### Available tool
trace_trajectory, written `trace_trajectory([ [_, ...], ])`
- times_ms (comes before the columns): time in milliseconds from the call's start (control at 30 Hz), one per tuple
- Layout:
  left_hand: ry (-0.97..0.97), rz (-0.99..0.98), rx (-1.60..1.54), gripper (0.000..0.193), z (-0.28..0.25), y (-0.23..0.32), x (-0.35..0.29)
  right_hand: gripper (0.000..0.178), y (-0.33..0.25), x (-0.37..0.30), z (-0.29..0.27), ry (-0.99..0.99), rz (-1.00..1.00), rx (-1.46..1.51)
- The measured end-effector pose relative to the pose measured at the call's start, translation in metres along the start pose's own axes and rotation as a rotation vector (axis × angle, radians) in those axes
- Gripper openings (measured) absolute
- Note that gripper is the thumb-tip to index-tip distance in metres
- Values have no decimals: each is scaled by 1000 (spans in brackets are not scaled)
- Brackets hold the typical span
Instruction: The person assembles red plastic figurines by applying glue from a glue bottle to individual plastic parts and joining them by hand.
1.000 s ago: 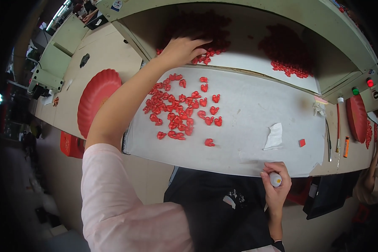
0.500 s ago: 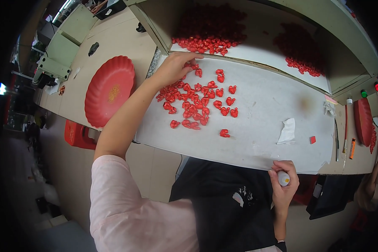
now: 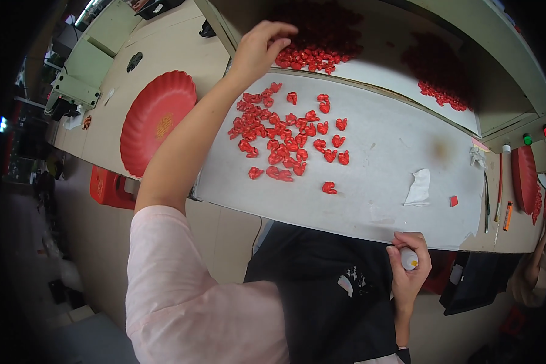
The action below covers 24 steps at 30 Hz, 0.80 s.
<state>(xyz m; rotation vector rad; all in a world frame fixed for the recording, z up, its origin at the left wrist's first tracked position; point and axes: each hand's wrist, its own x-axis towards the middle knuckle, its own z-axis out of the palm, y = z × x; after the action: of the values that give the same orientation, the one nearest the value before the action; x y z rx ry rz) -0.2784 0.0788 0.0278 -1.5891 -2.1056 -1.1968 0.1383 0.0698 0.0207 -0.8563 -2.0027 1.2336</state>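
My left hand [image 3: 263, 51] is at the front opening of the pale green box, fingers stretched out and thumb apart, with nothing seen between them. Beside its fingertips a heap of small glossy red pieces [image 3: 312, 59] lies inside the box. More red pieces [image 3: 273, 130], shaped like little hands or hearts, are scattered over the left half of the white sheet [image 3: 376, 176]. At the sheet's near edge, my right hand [image 3: 414, 267] is closed around a small white bottle [image 3: 409, 259] with a yellow spot on its end; most of the bottle is hidden by the fingers.
A red scalloped tray [image 3: 145, 133] stands left of my forearm. The box frame [image 3: 224, 30] rises at the back and holds a second red heap [image 3: 443, 96]. To the right are a torn white paper [image 3: 417, 189], a red square [image 3: 454, 201], brushes and an orange cutter [image 3: 508, 216].
My left hand has lifted off the red pieces at the sheet's far edge and moved away from me to the box opening. My right hand stays in place with the bottle.
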Motion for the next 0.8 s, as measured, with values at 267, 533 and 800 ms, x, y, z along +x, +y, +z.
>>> trace_trajectory([
  [267,-539,-192,-55,26,-13,1,-54,23,-3,7,3,-66,-2,16],
  [533,-611,-44,-153,20,-11,23,-47,24,0,3,6,-53,-4,1],
  [800,-655,-121,70,18,4,39,-48,24,0,5,3,-67,-24,-10],
])
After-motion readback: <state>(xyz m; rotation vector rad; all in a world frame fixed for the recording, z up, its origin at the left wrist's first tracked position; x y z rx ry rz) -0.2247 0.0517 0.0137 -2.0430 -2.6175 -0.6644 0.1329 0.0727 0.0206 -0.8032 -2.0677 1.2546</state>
